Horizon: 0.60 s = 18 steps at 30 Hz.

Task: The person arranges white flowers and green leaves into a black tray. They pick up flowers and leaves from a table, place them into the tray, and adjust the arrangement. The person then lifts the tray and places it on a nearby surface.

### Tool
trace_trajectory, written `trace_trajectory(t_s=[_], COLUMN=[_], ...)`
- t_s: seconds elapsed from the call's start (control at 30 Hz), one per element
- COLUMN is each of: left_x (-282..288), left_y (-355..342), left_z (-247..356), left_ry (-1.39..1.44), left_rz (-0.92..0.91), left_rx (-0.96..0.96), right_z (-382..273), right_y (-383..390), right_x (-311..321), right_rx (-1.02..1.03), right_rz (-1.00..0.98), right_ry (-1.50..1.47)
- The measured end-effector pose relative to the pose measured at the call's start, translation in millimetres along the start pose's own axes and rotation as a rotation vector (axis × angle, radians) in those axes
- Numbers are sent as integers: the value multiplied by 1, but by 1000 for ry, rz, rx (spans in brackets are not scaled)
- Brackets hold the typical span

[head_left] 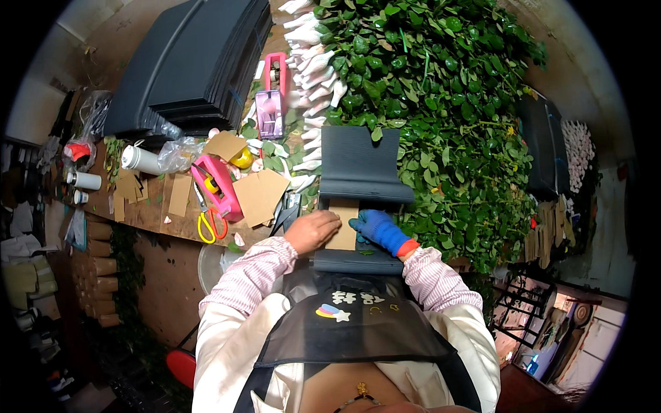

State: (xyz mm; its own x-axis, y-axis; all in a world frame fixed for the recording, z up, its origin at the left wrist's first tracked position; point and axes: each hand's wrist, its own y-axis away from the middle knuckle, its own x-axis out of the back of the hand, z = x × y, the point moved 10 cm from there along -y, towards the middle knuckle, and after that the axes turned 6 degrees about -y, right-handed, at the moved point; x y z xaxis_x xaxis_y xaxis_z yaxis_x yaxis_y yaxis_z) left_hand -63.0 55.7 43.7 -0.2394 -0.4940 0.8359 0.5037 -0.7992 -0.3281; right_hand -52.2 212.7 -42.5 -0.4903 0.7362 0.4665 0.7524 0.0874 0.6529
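A small brown cardboard piece (342, 233) lies on a dark grey corrugated sheet (359, 155) in front of my body. The sheet bends into a raised fold beyond the cardboard, and its near part (358, 261) shows by my apron. My left hand (313, 232) is bare and holds the cardboard's left edge, its fingers close together. On the opposite edge, my right hand (380, 230), in a blue glove with a red cuff, pinches the cardboard with thumb and fingers. The undersides of both hands are hidden.
Leafy green stems (447, 151) with white-wrapped heads (317, 69) are heaped right of the sheet. Left are a pink tape dispenser (219, 186), scissors (208, 224), cardboard pieces (260, 196) and a white bottle (140, 160). Dark sheets (200, 62) are stacked far left.
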Motion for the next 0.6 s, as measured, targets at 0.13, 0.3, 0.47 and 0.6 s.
trace_trajectory(t_s=[0.13, 0.3, 0.47, 0.6], left_x=[-18, -14, -11, -13], left_y=[-6, -4, -8, -8], left_z=[0, 9, 12, 11], left_ry=[10, -62, -43, -47], left_rz=[-22, 17, 42, -5], left_rx=[65, 46, 58, 88], right_z=[-10, -78, -37, -32], right_y=[-1, 97, 73, 31], right_x=[6, 105, 204, 183], right_rx=[148, 514, 299, 289], right_rz=[157, 378, 953, 683], right_ry=[369, -455, 733, 722])
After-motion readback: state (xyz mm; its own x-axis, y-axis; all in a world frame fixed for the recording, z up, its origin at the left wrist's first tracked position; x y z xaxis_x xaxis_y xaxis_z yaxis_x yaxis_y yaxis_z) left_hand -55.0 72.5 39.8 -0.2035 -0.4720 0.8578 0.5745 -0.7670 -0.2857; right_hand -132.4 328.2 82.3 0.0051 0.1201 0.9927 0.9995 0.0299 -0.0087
